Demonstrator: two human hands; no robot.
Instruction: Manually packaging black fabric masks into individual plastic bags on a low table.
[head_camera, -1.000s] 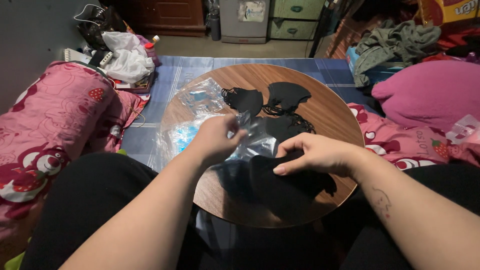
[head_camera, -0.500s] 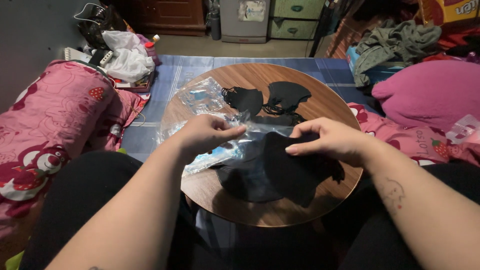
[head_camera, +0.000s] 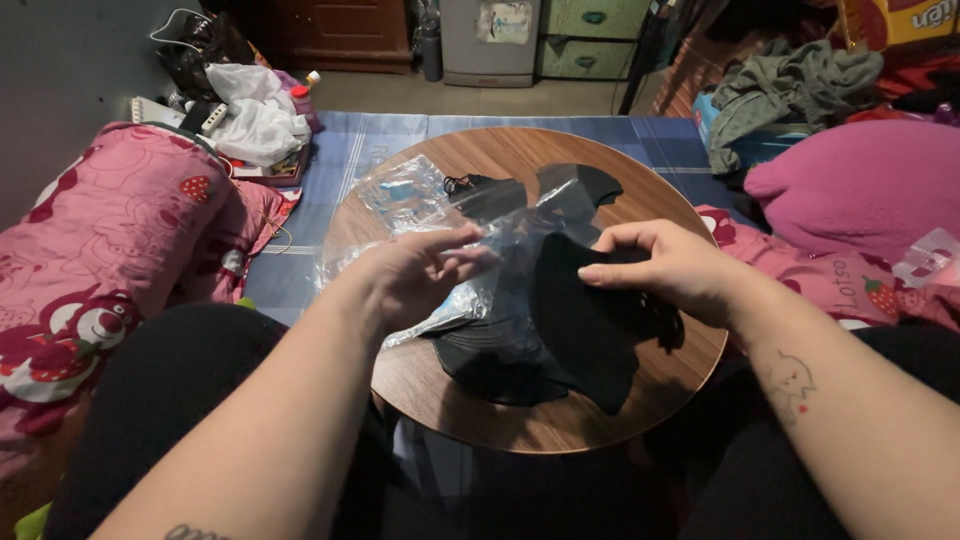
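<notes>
Closest to the camera, both forearms reach over a round wooden table (head_camera: 560, 425). Under the fingers lies a black fabric piece (head_camera: 575, 320), and it looks partly inside a clear plastic bag (head_camera: 490, 275), though the glare makes it hard to say how far in. Left hand (head_camera: 415, 275) has its fingers curled together, pinching the bag's crinkled edge just at the fingertips. Right hand (head_camera: 670, 265) has its fingers pressed together on the fabric's upper edge, thumb tucked under, gripping it. So the bagging seems midway: fabric gripped and at the bag, not seated or sealed. Just beyond the fingertips, more black pieces (head_camera: 575, 190) wait unbagged beside spare clear bags (head_camera: 410, 195). Farther off left, a pink printed blanket (head_camera: 110, 250); far right, a magenta cushion (head_camera: 860, 185).
</notes>
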